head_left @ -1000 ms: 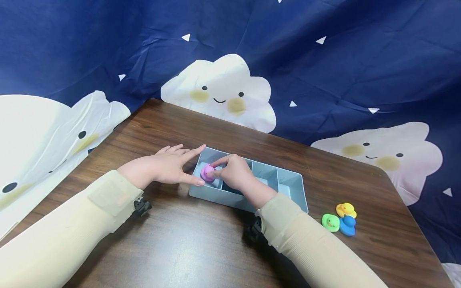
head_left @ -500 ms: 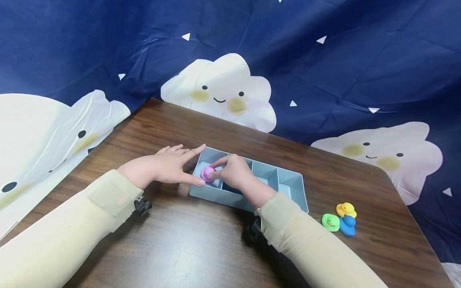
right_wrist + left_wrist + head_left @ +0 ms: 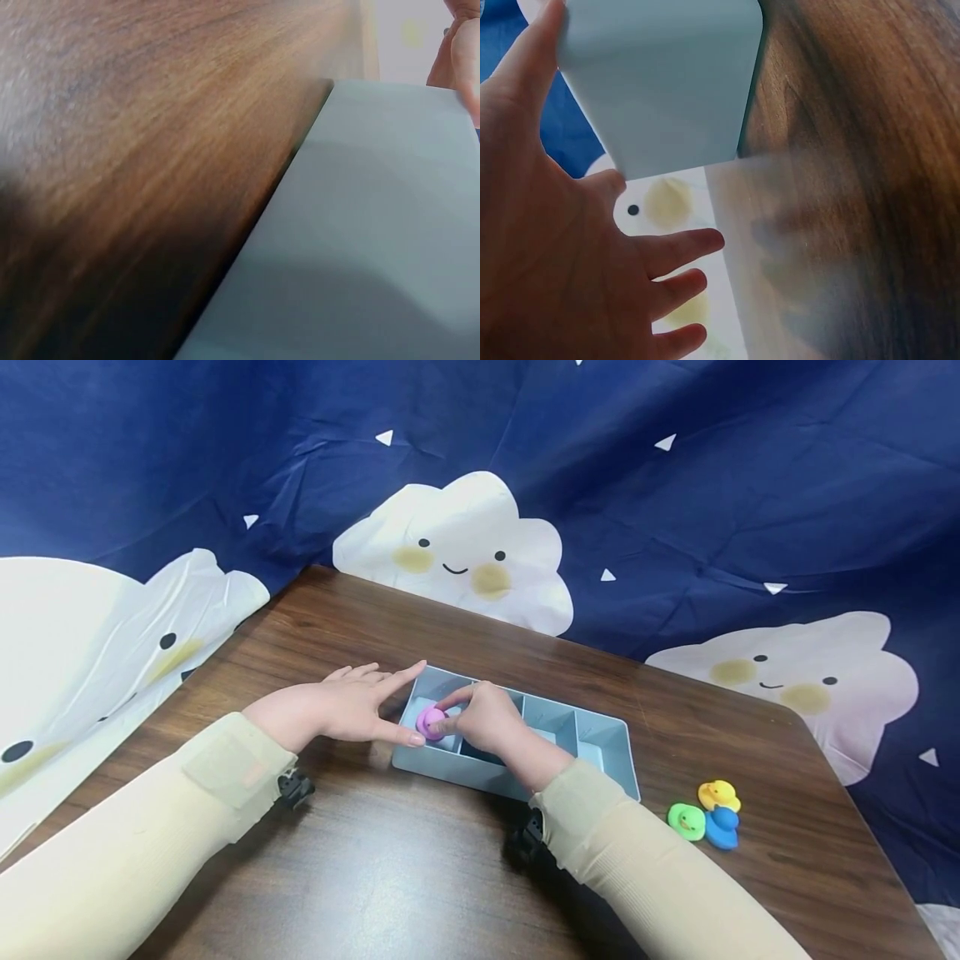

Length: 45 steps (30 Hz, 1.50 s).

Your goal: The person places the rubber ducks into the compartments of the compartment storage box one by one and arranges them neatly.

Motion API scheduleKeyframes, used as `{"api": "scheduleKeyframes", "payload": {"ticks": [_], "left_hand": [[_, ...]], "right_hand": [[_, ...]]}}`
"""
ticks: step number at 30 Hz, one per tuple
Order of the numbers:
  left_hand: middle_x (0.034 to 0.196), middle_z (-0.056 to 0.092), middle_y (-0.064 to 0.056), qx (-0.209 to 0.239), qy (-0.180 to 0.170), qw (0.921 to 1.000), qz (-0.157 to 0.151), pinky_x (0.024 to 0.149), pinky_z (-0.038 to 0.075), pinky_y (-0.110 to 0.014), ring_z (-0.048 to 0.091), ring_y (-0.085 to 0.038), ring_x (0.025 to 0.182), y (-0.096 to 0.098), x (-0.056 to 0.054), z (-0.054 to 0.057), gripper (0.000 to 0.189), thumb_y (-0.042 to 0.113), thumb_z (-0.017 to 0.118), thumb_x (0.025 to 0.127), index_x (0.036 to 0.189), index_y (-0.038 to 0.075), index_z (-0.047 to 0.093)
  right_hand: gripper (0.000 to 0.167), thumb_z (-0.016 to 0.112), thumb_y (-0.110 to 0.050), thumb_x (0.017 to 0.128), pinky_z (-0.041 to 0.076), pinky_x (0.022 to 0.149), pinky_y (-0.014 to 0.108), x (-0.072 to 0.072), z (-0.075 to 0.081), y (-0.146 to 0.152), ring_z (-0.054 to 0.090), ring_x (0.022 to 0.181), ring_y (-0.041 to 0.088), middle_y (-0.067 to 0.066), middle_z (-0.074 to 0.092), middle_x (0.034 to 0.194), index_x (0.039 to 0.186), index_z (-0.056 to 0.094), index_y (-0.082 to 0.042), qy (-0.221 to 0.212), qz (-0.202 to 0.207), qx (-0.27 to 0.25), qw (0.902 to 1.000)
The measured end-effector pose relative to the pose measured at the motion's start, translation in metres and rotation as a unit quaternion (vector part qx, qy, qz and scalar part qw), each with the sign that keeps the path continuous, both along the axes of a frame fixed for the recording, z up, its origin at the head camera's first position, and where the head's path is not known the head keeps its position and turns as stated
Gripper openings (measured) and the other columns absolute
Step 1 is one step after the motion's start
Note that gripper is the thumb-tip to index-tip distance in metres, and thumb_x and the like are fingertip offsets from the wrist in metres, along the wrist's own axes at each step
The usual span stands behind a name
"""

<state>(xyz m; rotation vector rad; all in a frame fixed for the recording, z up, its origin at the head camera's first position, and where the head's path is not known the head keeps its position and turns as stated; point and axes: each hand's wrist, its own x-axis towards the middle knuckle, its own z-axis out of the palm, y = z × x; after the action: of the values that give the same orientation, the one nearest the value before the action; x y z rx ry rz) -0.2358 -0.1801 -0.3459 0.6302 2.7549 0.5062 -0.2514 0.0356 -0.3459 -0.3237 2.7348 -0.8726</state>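
Note:
A light blue divided box (image 3: 457, 768) stands on the wooden table. In its leftmost compartment sits a pink rubber duck (image 3: 431, 723), pinched between the thumb and index finger of my right hand (image 3: 491, 718), which reaches in over the box. My left hand (image 3: 348, 706) spreads at the box's left end, index fingertip at the far corner and thumb at the near rim. In the left wrist view my left hand (image 3: 570, 217) has its fingers straight beside the box's end wall (image 3: 664, 90). The right wrist view mostly shows the box's long side (image 3: 360, 210).
Right of the box, a yellow duck (image 3: 718, 796), a green duck (image 3: 686, 822) and a blue duck (image 3: 722, 827) sit close together on the table (image 3: 360, 877). Behind the table hangs a dark blue curtain (image 3: 615, 493) with white clouds.
Both hands keep their places on the box and the pink rubber duck. The whole head view shifts very slightly left.

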Motion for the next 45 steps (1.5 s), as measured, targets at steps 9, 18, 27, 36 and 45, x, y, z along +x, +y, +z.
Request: {"api": "scheduleKeyframes", "payload": {"ticks": [9, 18, 27, 36, 45], "left_hand": [[0.158, 0.031, -0.014, -0.001, -0.007, 1.0000, 0.003, 0.113, 0.006, -0.064, 0.012, -0.044, 0.146, 0.006, -0.001, 0.002, 0.114, 0.084, 0.055, 0.075, 0.160, 0.031, 0.003], [0.153, 0.037, -0.019, 0.008, 0.001, 1.0000, 0.005, 0.112, 0.006, -0.064, 0.014, -0.045, 0.145, 0.003, 0.003, -0.001, 0.115, 0.086, 0.053, 0.074, 0.160, 0.030, 0.004], [0.153, 0.036, -0.023, 0.014, -0.001, 0.9999, 0.003, 0.111, 0.008, -0.066, 0.016, -0.048, 0.144, 0.004, 0.006, 0.002, 0.113, 0.084, 0.054, 0.076, 0.160, 0.028, 0.005], [0.153, 0.035, -0.024, 0.013, 0.001, 0.9999, -0.007, 0.110, 0.010, -0.067, 0.019, -0.050, 0.142, 0.006, 0.006, 0.001, 0.111, 0.083, 0.053, 0.078, 0.161, 0.026, 0.004], [0.154, 0.033, -0.025, 0.014, 0.001, 0.9998, -0.013, 0.110, 0.012, -0.067, 0.020, -0.051, 0.141, 0.006, 0.006, 0.001, 0.111, 0.081, 0.053, 0.080, 0.161, 0.024, 0.003]], "right_hand": [[0.035, 0.087, -0.028, 0.077, 0.049, 0.073, 0.036, 0.013, 0.050, 0.045, 0.059, 0.096, 0.024, 0.002, 0.070, 0.114, 0.108, 0.078, -0.015, 0.049, 0.000, -0.087, 0.9950], [0.036, 0.082, -0.039, 0.081, 0.045, 0.057, 0.028, 0.072, 0.104, 0.170, 0.051, 0.072, 0.019, 0.002, 0.066, 0.089, 0.112, 0.077, -0.020, 0.159, -0.041, -0.032, 0.9859], [0.033, 0.077, -0.028, 0.089, 0.042, 0.062, 0.021, 0.115, 0.082, 0.316, 0.050, 0.082, 0.007, -0.015, 0.068, 0.094, 0.119, 0.073, -0.014, 0.178, -0.162, -0.020, 0.9704], [0.041, 0.077, -0.036, 0.088, 0.040, 0.066, 0.016, 0.121, 0.027, 0.371, 0.051, 0.086, -0.010, -0.025, 0.067, 0.098, 0.118, 0.073, -0.008, 0.140, -0.230, -0.007, 0.9631], [0.064, 0.076, -0.051, 0.084, 0.040, 0.090, 0.037, 0.097, -0.008, 0.360, 0.052, 0.110, 0.011, -0.015, 0.067, 0.108, 0.127, 0.067, -0.004, 0.081, -0.333, -0.060, 0.9376]]}}
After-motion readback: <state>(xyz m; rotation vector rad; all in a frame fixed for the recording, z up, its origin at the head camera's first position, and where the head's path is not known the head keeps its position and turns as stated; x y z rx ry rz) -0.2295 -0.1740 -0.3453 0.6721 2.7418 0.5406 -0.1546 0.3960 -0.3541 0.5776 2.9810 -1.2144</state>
